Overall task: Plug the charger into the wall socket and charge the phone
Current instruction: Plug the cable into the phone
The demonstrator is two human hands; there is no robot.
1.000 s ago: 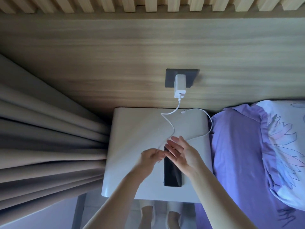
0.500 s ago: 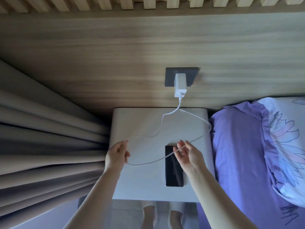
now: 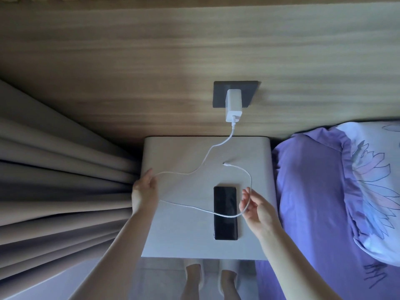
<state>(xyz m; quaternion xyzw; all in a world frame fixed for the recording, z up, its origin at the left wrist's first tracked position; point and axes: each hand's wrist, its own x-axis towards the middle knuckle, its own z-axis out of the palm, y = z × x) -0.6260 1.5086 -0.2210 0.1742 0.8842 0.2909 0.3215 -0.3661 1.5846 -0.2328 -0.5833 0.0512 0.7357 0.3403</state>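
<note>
A white charger [image 3: 233,105] sits plugged into the dark wall socket [image 3: 219,94] on the wooden wall. Its white cable [image 3: 195,207] runs down over the white bedside table [image 3: 173,234]. My left hand [image 3: 144,190] holds the cable at the table's left edge. My right hand [image 3: 256,207] pinches the cable just right of the phone. Between my hands the cable sags across the black phone [image 3: 225,212], which lies face up on the table. The cable's free plug end [image 3: 226,164] hangs loose above the phone, apart from it.
Grey curtains [image 3: 54,191] hang to the left of the table. A bed with a purple sheet [image 3: 313,202] and a flowered pillow [image 3: 376,180] lies to the right. My feet [image 3: 208,278] show below the table's front edge.
My hands have drawn apart, the left out to the table's left edge, the right slightly right. The cable has slid through my right fingers, and its plug end now points left above the phone.
</note>
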